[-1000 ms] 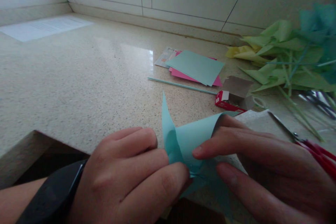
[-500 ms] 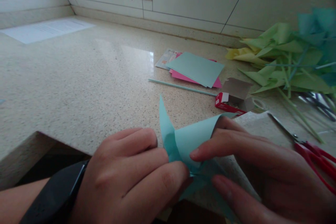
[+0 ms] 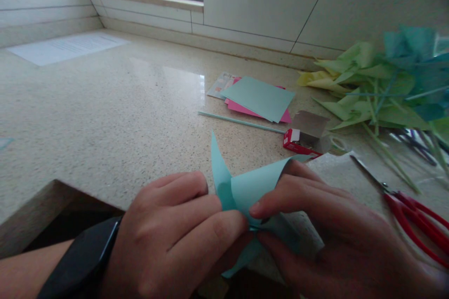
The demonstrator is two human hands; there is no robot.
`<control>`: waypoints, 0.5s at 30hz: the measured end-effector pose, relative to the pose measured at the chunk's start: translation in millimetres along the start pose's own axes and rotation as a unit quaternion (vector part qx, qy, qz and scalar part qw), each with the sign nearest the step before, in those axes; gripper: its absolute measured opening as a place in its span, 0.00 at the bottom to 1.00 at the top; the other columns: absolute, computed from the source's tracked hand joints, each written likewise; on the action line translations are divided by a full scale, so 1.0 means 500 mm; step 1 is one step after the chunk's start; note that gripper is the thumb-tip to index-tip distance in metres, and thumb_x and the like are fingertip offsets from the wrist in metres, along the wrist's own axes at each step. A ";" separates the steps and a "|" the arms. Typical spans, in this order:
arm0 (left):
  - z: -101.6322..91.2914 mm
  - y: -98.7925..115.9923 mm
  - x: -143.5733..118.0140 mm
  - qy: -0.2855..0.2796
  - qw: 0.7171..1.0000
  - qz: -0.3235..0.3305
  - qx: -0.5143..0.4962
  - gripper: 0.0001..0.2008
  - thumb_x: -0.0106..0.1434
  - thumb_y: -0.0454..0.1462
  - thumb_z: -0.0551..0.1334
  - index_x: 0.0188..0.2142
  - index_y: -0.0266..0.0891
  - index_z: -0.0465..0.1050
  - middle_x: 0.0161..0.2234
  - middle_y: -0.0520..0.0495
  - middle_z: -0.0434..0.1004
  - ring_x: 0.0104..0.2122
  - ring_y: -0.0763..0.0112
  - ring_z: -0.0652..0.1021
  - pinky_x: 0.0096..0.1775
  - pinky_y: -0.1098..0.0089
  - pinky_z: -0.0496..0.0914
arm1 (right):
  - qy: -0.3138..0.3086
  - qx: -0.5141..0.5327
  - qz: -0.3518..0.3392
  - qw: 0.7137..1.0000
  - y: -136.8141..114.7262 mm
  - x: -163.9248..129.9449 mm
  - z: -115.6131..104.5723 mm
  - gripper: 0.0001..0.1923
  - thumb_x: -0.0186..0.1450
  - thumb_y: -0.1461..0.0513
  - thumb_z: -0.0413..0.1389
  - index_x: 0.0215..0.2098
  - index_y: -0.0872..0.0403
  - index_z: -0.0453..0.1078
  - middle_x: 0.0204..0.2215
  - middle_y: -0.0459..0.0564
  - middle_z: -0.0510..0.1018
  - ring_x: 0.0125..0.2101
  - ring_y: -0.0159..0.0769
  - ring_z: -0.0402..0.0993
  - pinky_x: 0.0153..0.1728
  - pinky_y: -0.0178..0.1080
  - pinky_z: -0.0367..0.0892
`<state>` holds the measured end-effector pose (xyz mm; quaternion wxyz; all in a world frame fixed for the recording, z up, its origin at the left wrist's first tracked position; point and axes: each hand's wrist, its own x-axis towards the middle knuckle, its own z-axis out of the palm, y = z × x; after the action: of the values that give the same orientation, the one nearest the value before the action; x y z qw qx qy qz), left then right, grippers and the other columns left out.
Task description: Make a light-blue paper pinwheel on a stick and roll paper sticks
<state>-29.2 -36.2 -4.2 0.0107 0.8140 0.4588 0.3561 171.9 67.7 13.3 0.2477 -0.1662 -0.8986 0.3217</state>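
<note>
The teal paper pinwheel (image 3: 245, 191) is pinched between both hands, left hand (image 3: 168, 233) and right hand (image 3: 326, 233) clamped together on its centre, blades rising just ahead of the fingertips.

A speckled stone counter (image 3: 115, 112) fills the frame; a white sheet (image 3: 66, 46) upper left; coloured paper squares (image 3: 257, 98), a thin stick (image 3: 242, 122), a red box (image 3: 301, 139) centre; red scissors (image 3: 403, 205) and paper pinwheels (image 3: 382, 84) right.

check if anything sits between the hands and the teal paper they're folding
Nothing visible does. The left hand and right hand both already pinch the teal paper at its centre. The scissors and small red box lie off to the right, apart from it.
</note>
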 end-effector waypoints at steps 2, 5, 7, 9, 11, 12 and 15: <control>0.001 -0.002 -0.002 -0.001 1.000 -0.003 0.001 0.02 0.66 0.29 0.64 0.37 0.36 0.74 0.23 0.54 0.71 0.24 0.69 0.62 0.25 0.65 0.54 | -0.007 0.006 -0.015 1.000 0.000 0.006 0.003 0.16 0.56 0.72 0.61 0.39 0.47 0.72 0.29 0.40 0.79 0.31 0.32 0.75 0.34 0.35 0.71; 0.010 -0.003 -0.015 0.016 1.000 -0.015 0.003 0.08 0.65 0.30 0.65 0.44 0.37 0.72 0.25 0.55 0.73 0.25 0.70 0.64 0.25 0.66 0.57 | 0.000 -0.007 -0.017 1.000 -0.002 0.009 0.002 0.15 0.56 0.72 0.60 0.38 0.48 0.72 0.27 0.40 0.78 0.31 0.31 0.73 0.33 0.35 0.70; 0.023 -0.004 -0.029 0.042 0.997 -0.059 -0.020 0.15 0.64 0.31 0.68 0.49 0.41 0.70 0.28 0.55 0.73 0.27 0.71 0.68 0.27 0.69 0.61 | 0.014 -0.008 -0.007 1.000 -0.004 0.007 -0.002 0.14 0.57 0.71 0.60 0.38 0.47 0.72 0.28 0.41 0.77 0.30 0.31 0.73 0.31 0.34 0.69; 0.037 -0.002 -0.040 0.116 0.983 -0.129 -0.065 0.23 0.60 0.33 0.71 0.52 0.45 0.66 0.32 0.55 0.72 0.29 0.72 0.71 0.30 0.69 0.66 | 0.030 -0.006 0.013 0.999 -0.005 0.004 -0.005 0.14 0.57 0.70 0.60 0.38 0.47 0.72 0.28 0.41 0.75 0.29 0.30 0.72 0.29 0.34 0.68; 0.044 -0.001 -0.041 0.168 0.965 -0.177 -0.098 0.34 0.54 0.36 0.75 0.56 0.45 0.62 0.35 0.54 0.72 0.30 0.71 0.73 0.31 0.69 0.69 | 0.047 0.003 0.033 0.998 -0.004 0.002 -0.005 0.14 0.58 0.70 0.59 0.38 0.46 0.70 0.29 0.41 0.74 0.28 0.31 0.72 0.29 0.34 0.68; 0.044 0.000 -0.036 0.169 0.957 -0.215 -0.101 0.38 0.53 0.37 0.76 0.58 0.46 0.59 0.39 0.52 0.72 0.32 0.70 0.74 0.33 0.68 0.71 | 0.058 0.010 0.039 0.997 -0.003 0.000 -0.003 0.14 0.59 0.70 0.58 0.38 0.46 0.69 0.30 0.41 0.74 0.29 0.31 0.73 0.29 0.35 0.68; 0.026 -0.001 -0.004 0.098 0.923 -0.338 -0.154 0.45 0.54 0.42 0.75 0.64 0.47 0.53 0.52 0.45 0.72 0.36 0.67 0.76 0.37 0.66 0.74 | 0.098 0.049 0.038 0.993 0.006 -0.005 0.008 0.15 0.59 0.70 0.57 0.39 0.45 0.65 0.33 0.40 0.73 0.33 0.31 0.73 0.33 0.35 0.70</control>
<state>-22.6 -33.6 -15.1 0.2103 0.5600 0.6449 0.4758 172.4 66.9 7.8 0.3296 -0.2188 -0.8463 0.3567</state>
